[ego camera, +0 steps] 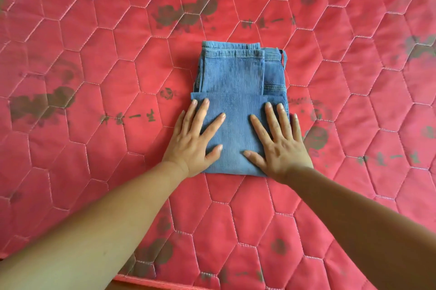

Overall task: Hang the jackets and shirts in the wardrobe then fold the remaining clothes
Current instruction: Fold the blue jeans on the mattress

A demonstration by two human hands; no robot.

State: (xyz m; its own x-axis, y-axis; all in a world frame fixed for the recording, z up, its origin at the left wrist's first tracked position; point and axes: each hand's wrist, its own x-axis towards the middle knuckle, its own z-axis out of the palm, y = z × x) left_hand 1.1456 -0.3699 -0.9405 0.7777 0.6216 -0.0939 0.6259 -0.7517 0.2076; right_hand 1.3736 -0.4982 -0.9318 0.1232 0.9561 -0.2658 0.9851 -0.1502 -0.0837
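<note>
One folded pair of jeans on the mattress; left hand and right hand press it, fingers spread flat, open mattress all round.

Bright, even daylight with faint shadows; centre sharp, while the edges blur and bow from wide-angle distortion.

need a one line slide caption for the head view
Both hands, left and right, press flat on folded jeans lying on a red quilted mattress.
</note>
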